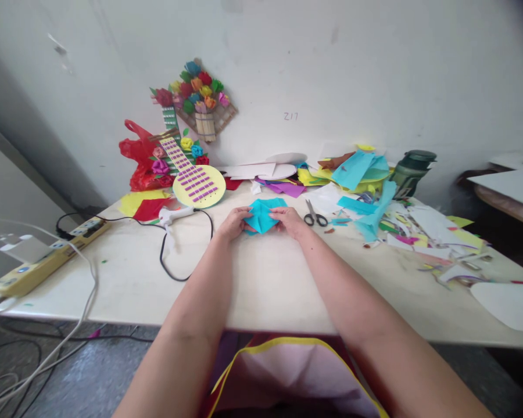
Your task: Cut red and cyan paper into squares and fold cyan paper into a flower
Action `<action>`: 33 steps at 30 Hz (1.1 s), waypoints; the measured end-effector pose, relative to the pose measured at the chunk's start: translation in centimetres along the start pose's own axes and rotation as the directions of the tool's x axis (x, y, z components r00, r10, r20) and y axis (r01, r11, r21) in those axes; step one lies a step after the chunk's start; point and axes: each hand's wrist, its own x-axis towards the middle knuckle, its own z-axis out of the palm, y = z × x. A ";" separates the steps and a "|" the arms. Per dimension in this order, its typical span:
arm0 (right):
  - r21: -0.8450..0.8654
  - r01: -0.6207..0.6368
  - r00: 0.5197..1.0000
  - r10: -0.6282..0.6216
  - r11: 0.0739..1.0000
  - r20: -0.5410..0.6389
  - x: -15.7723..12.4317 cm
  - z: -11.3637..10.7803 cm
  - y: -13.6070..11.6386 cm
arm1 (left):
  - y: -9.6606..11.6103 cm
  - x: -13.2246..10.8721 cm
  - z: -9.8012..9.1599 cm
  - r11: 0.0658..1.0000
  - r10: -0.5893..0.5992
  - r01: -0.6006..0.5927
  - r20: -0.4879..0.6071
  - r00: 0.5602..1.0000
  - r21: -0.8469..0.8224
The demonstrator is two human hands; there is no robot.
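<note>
A creased piece of blue paper is held just above the table, spread between my two hands. My left hand is closed on its left edge, thumb on top. On the other side, my right hand pinches the right edge, with the fingers partly hidden beneath the sheet. Close to my right hand lie dark-handled scissors, blades pointing away. A white glue gun with a black cord rests left of my left hand.
At the back left stand a yellow paper guitar, paper flowers and a red bag. A yellow power strip lines the left edge. Paper scraps cover the right side, near a dark green bottle.
</note>
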 end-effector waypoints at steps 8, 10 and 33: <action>0.049 -0.003 0.998 0.000 0.999 0.065 -0.3 -0.2 -0.4 | -0.4 0.4 -0.5 0.999 0.027 -0.027 0.017 0.999 -0.017; 0.054 0.013 0.996 -0.017 0.998 0.090 -0.4 -0.3 -0.4 | -0.4 0.4 -0.6 0.999 0.040 -0.040 0.012 0.999 -0.020; 0.033 0.127 0.991 -0.128 0.991 0.045 -0.4 0.3 -0.4 | -0.2 -0.2 0.0 0.997 0.073 -0.072 -0.054 0.996 0.024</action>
